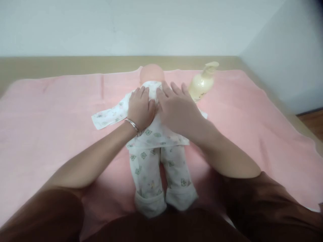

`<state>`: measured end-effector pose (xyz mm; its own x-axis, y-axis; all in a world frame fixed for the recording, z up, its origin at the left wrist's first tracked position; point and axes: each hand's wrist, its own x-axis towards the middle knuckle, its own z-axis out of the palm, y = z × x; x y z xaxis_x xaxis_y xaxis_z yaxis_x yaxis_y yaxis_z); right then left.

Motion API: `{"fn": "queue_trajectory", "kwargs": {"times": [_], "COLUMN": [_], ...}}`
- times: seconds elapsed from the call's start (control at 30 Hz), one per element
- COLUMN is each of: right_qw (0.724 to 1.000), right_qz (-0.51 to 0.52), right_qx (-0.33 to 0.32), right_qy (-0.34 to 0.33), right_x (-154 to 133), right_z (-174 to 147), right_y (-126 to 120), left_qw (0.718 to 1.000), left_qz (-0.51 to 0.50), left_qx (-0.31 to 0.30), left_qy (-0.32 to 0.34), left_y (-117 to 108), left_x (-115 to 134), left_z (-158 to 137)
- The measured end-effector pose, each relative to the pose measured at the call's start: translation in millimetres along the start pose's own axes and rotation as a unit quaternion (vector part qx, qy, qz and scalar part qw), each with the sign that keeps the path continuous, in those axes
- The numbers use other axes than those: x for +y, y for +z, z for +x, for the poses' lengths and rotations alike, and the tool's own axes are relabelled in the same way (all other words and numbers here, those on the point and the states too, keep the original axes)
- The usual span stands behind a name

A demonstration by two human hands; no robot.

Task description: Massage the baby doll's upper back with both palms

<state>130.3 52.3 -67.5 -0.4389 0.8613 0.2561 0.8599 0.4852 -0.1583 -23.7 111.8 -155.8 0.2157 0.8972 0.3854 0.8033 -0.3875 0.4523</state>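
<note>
A baby doll (152,73) lies face down, the back of its bald head showing. It wears a white printed top (161,138) and matching trousers (146,168) with turned-up cuffs. My left hand (141,107), a silver bangle (133,127) at its wrist, rests flat on the doll's upper back, left of the middle. On the right side of the back lies my right hand (176,107), its fingers spread and slightly blurred. It covers most of the doll's right sleeve; the left sleeve (109,115) stretches out to the side.
A pink blanket (63,134) is spread under the doll. A pale yellow pump bottle (202,84) stands on it, just beyond my right hand. Behind the blanket runs a tan surface edge (75,65) against a white wall (113,27).
</note>
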Motion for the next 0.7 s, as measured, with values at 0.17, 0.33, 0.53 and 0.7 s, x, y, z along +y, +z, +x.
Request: {"fn": "queue_trajectory", "kwargs": {"times": [0.17,0.33,0.53,0.7], "right_qw": [0.997,0.997,0.992,0.990], "right_qz": [-0.015,0.028,0.072,0.083], "right_qx": [-0.076,-0.069,-0.053,-0.021], "right_qy": [-0.005,0.000,0.094,0.109], "right_x": [12.9,24.3,52.5,54.9], "right_z": [9.2,27.5,50.2,49.6], "right_y": [28.6,39.6,55.2,59.6], "left_qw": [0.999,0.999,1.000,0.999], "left_qz": [-0.008,-0.008,-0.006,-0.045], "left_qx": [0.006,0.018,0.014,-0.005], "left_qy": [-0.037,-0.028,-0.002,-0.021], "left_y": [-7.7,-4.3,-11.0,-10.8], "left_x": [5.1,0.7,29.1,33.8], "left_z": [-1.7,-0.5,-20.5,-25.7]}}
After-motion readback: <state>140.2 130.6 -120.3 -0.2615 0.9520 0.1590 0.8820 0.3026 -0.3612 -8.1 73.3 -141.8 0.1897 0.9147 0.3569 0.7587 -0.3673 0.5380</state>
